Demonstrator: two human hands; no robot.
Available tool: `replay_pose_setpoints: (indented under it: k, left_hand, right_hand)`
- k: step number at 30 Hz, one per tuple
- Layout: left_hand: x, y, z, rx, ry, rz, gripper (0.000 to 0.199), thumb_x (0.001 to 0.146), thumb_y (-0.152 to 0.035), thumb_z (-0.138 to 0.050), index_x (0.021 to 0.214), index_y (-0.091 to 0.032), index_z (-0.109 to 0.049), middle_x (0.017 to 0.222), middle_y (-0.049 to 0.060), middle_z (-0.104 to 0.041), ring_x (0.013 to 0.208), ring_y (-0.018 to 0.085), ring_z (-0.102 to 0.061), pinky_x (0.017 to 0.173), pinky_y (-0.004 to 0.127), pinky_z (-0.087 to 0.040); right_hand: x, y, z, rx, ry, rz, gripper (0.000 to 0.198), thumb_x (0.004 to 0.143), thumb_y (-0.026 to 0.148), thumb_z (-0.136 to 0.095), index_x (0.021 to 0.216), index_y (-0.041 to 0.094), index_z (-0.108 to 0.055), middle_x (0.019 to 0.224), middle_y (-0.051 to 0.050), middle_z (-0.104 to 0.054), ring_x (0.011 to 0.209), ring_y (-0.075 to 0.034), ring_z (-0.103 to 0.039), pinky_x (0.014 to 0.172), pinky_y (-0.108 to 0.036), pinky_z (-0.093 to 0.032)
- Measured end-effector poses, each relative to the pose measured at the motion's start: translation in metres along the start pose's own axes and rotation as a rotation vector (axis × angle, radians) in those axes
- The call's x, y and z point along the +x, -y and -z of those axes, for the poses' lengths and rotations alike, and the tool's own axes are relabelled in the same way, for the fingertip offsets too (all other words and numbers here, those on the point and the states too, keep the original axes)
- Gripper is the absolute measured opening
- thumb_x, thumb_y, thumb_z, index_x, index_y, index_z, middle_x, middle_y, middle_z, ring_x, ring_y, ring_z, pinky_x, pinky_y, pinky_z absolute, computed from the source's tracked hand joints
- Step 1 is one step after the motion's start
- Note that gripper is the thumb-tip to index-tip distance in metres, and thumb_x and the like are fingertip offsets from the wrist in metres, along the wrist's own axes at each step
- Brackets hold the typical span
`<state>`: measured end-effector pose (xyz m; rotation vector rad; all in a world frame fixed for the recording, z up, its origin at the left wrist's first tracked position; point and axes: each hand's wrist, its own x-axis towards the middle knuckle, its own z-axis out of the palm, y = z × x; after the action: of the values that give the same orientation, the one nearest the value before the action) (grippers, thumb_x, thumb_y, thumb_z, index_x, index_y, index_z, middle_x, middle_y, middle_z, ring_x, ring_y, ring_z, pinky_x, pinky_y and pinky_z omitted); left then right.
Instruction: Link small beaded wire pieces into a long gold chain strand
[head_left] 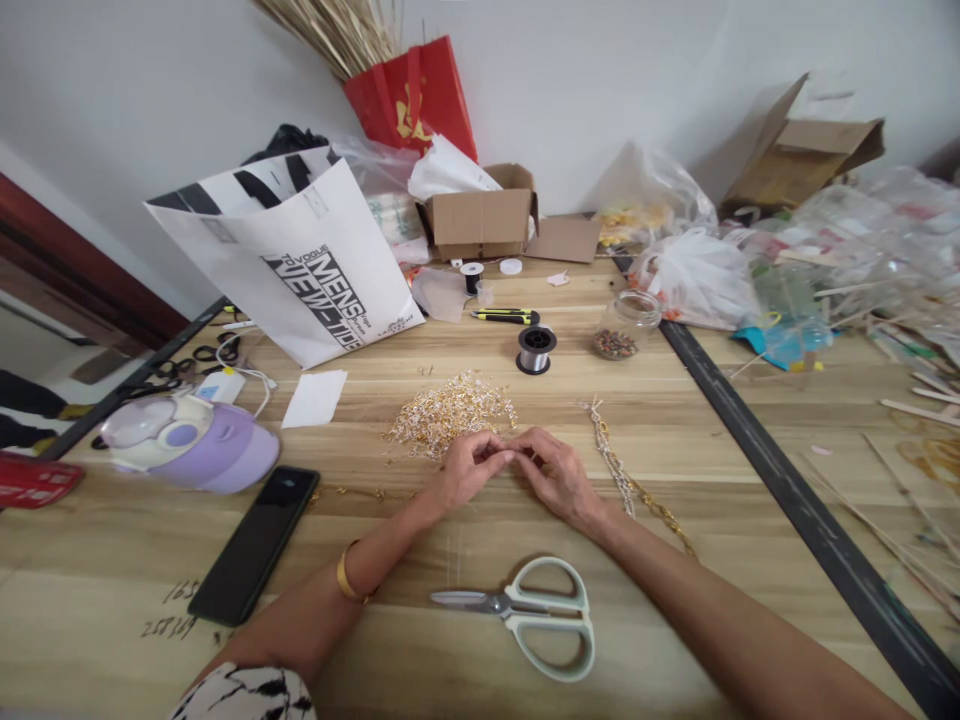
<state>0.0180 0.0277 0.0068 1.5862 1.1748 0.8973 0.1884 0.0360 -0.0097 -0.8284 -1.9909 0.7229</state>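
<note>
My left hand (472,468) and my right hand (555,475) meet at the fingertips above the wooden table. Both are closed in a pinch; whatever lies between the fingers is too small to make out. Right behind my left hand is a loose heap of small gold and white bead-like pieces (450,410). To the right of my right hand lie strung strands (615,460) of white and gold pieces. White-handled scissors (517,605) rest in front of my hands, blades pointing left. Faint thin lines, perhaps clear thread, show near the scissors' tip.
A spool of clear line (534,352), a utility knife (506,316) and a glass jar of beads (619,340) stand behind the heap. On the left are a black phone (255,545), a purple-white device (195,440) and a paper bag (300,270). Plastic bags (697,275) crowd the right.
</note>
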Motion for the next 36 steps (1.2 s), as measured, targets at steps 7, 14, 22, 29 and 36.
replay_pose_setpoints:
  k: [7, 14, 22, 29, 36]
  left_hand:
    - [-0.003, 0.002, -0.001, 0.239, -0.037, -0.114, 0.024, 0.082, -0.034, -0.055, 0.071, -0.013, -0.058, 0.062, -0.001, -0.056, 0.056, 0.009, -0.048, 0.054, 0.02, -0.037]
    - [-0.003, 0.003, -0.001, 0.37, -0.044, -0.153, 0.026, 0.086, -0.033, -0.049, 0.069, -0.015, -0.055, 0.06, -0.002, -0.053, 0.056, 0.01, -0.045, 0.054, 0.021, -0.034]
    - [-0.007, -0.004, -0.001, 0.501, -0.038, -0.198, 0.029, 0.09, -0.027, -0.04, 0.064, -0.016, -0.047, 0.058, -0.003, -0.047, 0.056, 0.01, -0.042, 0.057, 0.023, -0.033]
    - [-0.005, -0.004, 0.001, 0.363, -0.012, -0.145, 0.03, 0.091, -0.03, -0.04, 0.066, -0.016, -0.05, 0.06, -0.001, -0.053, 0.058, 0.011, -0.049, 0.06, 0.023, -0.038]
    - [-0.002, 0.0, 0.001, 0.082, 0.013, -0.067, 0.032, 0.089, -0.037, -0.044, 0.068, -0.015, -0.052, 0.061, 0.0, -0.056, 0.056, 0.01, -0.054, 0.057, 0.021, -0.044]
  right_hand:
    - [-0.001, -0.001, -0.001, -0.009, 0.016, 0.007, 0.011, 0.088, 0.017, -0.047, 0.091, 0.018, -0.058, 0.079, -0.005, -0.06, 0.07, -0.015, -0.056, 0.064, -0.027, -0.046]
    - [-0.001, -0.001, -0.001, -0.027, 0.016, 0.032, 0.011, 0.088, 0.017, -0.046, 0.09, 0.018, -0.057, 0.076, -0.005, -0.059, 0.067, -0.015, -0.055, 0.062, -0.027, -0.045]
    - [-0.001, -0.001, -0.002, -0.027, 0.022, 0.017, 0.01, 0.088, 0.017, -0.047, 0.089, 0.018, -0.057, 0.075, -0.004, -0.058, 0.066, -0.014, -0.054, 0.06, -0.025, -0.044]
    - [0.001, 0.001, 0.0, 0.022, 0.005, -0.018, 0.012, 0.088, 0.021, -0.049, 0.085, 0.018, -0.06, 0.074, -0.004, -0.06, 0.064, -0.014, -0.055, 0.059, -0.024, -0.045]
    - [0.002, 0.001, 0.0, 0.041, 0.009, -0.038, 0.011, 0.088, 0.021, -0.05, 0.088, 0.018, -0.061, 0.077, -0.005, -0.062, 0.068, -0.015, -0.057, 0.059, -0.025, -0.045]
